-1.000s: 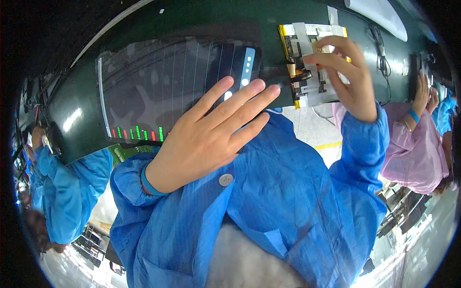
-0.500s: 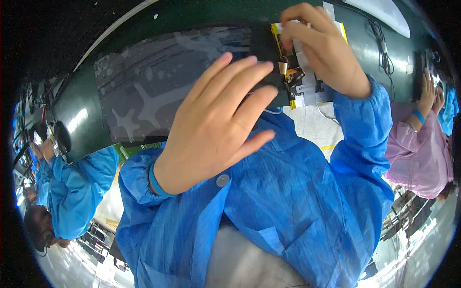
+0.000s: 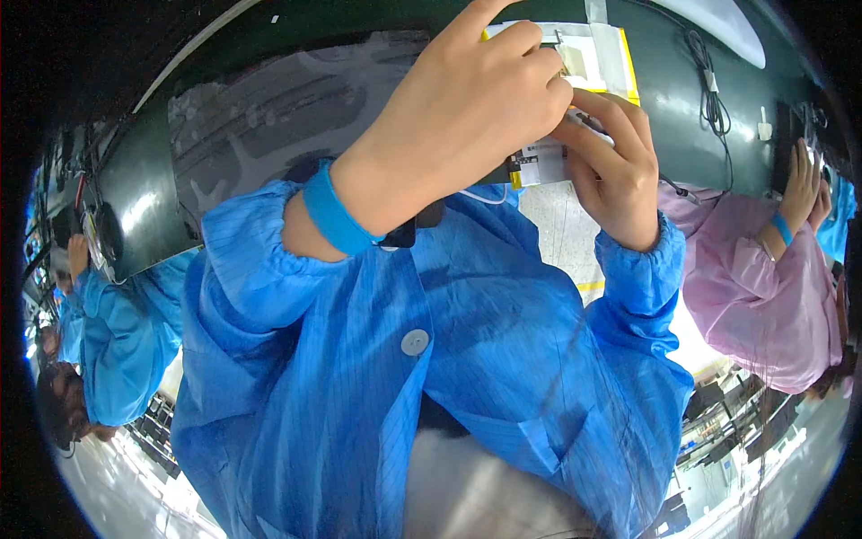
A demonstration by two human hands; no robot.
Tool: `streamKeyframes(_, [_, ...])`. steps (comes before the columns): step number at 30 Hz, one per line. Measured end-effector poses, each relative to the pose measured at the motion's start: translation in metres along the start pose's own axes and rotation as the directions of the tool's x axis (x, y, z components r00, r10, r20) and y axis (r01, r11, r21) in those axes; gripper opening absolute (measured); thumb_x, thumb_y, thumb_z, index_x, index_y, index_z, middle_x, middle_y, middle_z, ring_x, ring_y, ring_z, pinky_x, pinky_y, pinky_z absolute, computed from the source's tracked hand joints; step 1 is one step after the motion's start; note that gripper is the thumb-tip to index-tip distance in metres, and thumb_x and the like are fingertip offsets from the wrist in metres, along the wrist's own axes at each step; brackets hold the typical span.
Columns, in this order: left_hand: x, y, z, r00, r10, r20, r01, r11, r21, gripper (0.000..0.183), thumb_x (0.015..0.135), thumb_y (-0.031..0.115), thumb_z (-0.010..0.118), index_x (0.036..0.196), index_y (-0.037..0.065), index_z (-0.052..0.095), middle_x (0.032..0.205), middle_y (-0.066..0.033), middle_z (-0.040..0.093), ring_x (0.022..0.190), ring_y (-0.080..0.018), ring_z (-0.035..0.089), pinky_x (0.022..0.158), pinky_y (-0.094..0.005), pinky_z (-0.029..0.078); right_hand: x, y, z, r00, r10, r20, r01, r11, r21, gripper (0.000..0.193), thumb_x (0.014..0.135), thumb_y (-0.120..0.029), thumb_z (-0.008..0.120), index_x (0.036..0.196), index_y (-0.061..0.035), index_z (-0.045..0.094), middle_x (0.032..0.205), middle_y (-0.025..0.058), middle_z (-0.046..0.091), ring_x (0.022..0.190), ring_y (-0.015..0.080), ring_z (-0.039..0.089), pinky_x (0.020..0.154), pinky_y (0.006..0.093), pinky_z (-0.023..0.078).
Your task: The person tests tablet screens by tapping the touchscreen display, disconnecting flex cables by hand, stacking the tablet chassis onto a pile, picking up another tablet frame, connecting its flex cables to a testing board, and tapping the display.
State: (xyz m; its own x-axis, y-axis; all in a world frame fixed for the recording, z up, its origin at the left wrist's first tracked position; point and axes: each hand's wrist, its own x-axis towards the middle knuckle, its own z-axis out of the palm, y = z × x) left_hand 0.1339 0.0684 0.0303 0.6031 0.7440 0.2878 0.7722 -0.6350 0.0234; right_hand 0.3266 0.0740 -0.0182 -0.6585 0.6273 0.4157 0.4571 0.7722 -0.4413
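A flat panel [image 3: 620,67] with yellow edges, pale and black patches and tape-like strips lies on the dark green table. My left hand [image 3: 476,103], a blue band round its wrist, reaches across the panel's left side. Its index finger points up while the other fingers curl in; what they hold, if anything, is hidden. From the right, my right hand [image 3: 615,166] meets it over the panel's middle, fingers bent and pressed together. A small whitish piece shows by its fingertips, too covered to name. Both hands hide much of the panel.
A large dark glossy sheet [image 3: 287,108] lies on the table's left. On the right are a bundled black cable [image 3: 709,90] and a white curved object [image 3: 718,27]. People in blue [image 3: 135,350] and pink [image 3: 754,296] sit at either side.
My left hand has moved up and right from over the dark sheet to the panel, its spread fingers now curled. My right hand has come down and closed beside it.
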Motion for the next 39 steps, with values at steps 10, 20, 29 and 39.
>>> streamKeyframes(10, [0.000, -0.008, 0.005, 0.974, 0.225, -0.042, -0.223, 0.974, 0.041, 0.009, 0.071, 0.011, 0.058, 0.067, 0.004, 0.062, 0.065, -0.0028, 0.049, 0.081, -0.0158, 0.055, 0.109, -0.0501, 0.033, -0.007, 0.001, 0.005, 1.000, -0.001, -0.020, 0.001, 1.000, 0.023, 0.038, 0.059, 0.003, 0.063, 0.095, -0.0075, 0.068, 0.107, 0.0068, 0.062, 0.094, 0.0274, 0.057, 0.082, 0.0372, 0.046])
streamKeyframes(20, [-0.010, -0.008, 0.022, 0.972, -0.193, -0.137, 0.176, 0.976, -0.132, 0.031, 0.070, 0.016, 0.071, 0.100, 0.011, 0.063, 0.083, -0.0045, 0.064, 0.089, -0.0205, 0.059, 0.103, -0.0410, 0.034, -0.012, 0.009, 0.004, 0.999, -0.024, -0.044, 0.023, 1.000, -0.010, 0.038, 0.059, 0.000, 0.065, 0.096, -0.0096, 0.068, 0.108, 0.0040, 0.063, 0.094, 0.0252, 0.058, 0.081, 0.0364, 0.046])
streamKeyframes(29, [-0.031, -0.006, 0.009, 0.949, -0.315, -0.010, 0.287, 0.877, -0.386, 0.029, 0.074, 0.011, 0.064, 0.102, 0.020, 0.061, 0.068, 0.0028, 0.054, 0.090, -0.0177, 0.056, 0.111, -0.0489, 0.023, -0.012, 0.009, -0.002, 0.997, -0.018, -0.070, 0.009, 0.993, -0.119, 0.043, 0.057, 0.000, 0.063, 0.098, -0.0136, 0.070, 0.109, 0.0017, 0.064, 0.096, 0.0239, 0.057, 0.083, 0.0363, 0.043])
streamKeyframes(39, [-0.048, -0.017, 0.006, 0.935, -0.354, -0.029, 0.310, 0.852, -0.422, 0.030, 0.072, 0.010, 0.061, 0.101, 0.015, 0.059, 0.066, 0.0027, 0.055, 0.091, -0.0188, 0.057, 0.114, -0.0521, 0.013, -0.009, 0.001, 0.005, 0.998, -0.012, -0.067, 0.002, 0.988, -0.152, 0.042, 0.057, 0.002, 0.062, 0.095, -0.0136, 0.070, 0.108, 0.0014, 0.065, 0.098, 0.0234, 0.057, 0.086, 0.0360, 0.040])
